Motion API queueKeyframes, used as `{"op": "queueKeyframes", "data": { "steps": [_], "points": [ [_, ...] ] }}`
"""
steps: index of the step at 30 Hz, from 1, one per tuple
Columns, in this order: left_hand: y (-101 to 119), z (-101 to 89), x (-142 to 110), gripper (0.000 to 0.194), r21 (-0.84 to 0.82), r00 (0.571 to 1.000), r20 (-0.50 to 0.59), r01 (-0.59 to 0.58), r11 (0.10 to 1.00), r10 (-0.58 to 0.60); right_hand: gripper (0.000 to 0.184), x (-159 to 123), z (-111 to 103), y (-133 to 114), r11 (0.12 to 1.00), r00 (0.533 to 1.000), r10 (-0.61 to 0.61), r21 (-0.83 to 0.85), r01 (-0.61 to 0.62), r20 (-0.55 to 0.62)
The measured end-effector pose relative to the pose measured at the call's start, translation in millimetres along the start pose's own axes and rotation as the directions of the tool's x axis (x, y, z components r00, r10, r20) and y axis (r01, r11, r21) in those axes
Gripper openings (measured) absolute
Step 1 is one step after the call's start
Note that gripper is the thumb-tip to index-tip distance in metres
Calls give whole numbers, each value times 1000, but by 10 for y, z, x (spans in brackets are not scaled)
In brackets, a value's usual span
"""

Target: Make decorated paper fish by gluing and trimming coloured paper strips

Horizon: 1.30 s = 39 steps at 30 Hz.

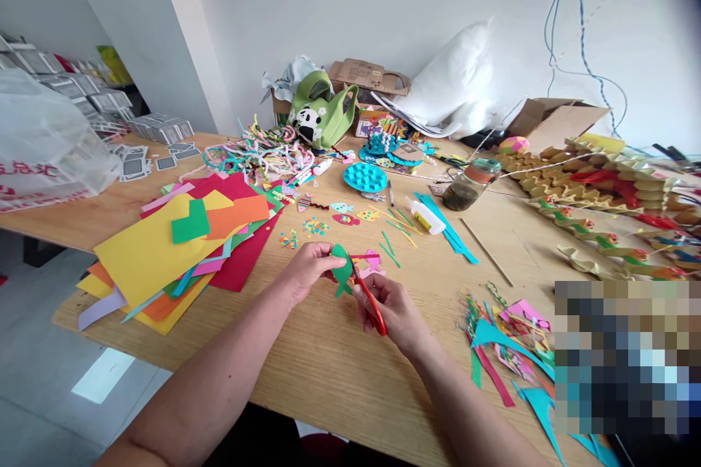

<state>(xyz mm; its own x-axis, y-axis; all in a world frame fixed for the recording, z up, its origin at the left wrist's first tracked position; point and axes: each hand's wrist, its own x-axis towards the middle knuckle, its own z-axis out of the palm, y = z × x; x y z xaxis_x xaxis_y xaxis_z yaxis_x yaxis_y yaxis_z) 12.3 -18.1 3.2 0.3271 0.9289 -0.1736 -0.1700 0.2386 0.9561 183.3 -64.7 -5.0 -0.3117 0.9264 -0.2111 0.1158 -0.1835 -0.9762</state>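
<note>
My left hand (309,271) pinches a small piece of green paper (342,268), partly cut to a rounded shape. In my right hand (395,306) are red-handled scissors (374,310), whose blades meet the paper's right edge. Just behind the blades lies a pink paper cutout (372,260). Farther back on the table are paper fish, among them a red one (345,220) and a pale blue one (342,207). Small coloured paper dots (316,226) and thin green strips (390,252) lie near them. My fingers hide part of the green piece.
Coloured paper sheets (136,252) are stacked at left. A glue bottle (427,216), blue strips (450,233) and a glass jar (472,182) stand or lie to the right. Paper scraps (507,339) heap at front right, near egg-carton pieces (591,182). A green panda bag (323,113) is at the back.
</note>
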Motion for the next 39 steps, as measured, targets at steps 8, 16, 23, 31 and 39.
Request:
{"op": "queueKeyframes", "data": {
  "steps": [8, 16, 23, 31, 39],
  "points": [
    [-12, -8, 5, 19, 4, 1000, -6, 0, 1000, 0, 42, -1, -7, 19, 1000, 1000, 9, -12, -9, -2],
    [-9, -8, 2, 22, -3, 1000, -13, 8, 1000, -8, 43, -6, -11, -5, 999, 1000, 25, -22, -25, -10],
    [0, -12, -1, 19, 19, 1000, 17, 12, 1000, -13, 43, -24, -1, -38, 1000, 1000, 30, 1, -30, 2],
    [11, -11, -16, 16, 10, 999, 34, 32, 999, -32, 43, -27, 1, -43, 999, 999, 37, 20, -37, 13],
    [14, -12, -15, 15, -4, 999, 36, 25, 1000, -25, 44, -27, 2, -43, 998, 999, 53, 19, -53, 12]
  ]
}}
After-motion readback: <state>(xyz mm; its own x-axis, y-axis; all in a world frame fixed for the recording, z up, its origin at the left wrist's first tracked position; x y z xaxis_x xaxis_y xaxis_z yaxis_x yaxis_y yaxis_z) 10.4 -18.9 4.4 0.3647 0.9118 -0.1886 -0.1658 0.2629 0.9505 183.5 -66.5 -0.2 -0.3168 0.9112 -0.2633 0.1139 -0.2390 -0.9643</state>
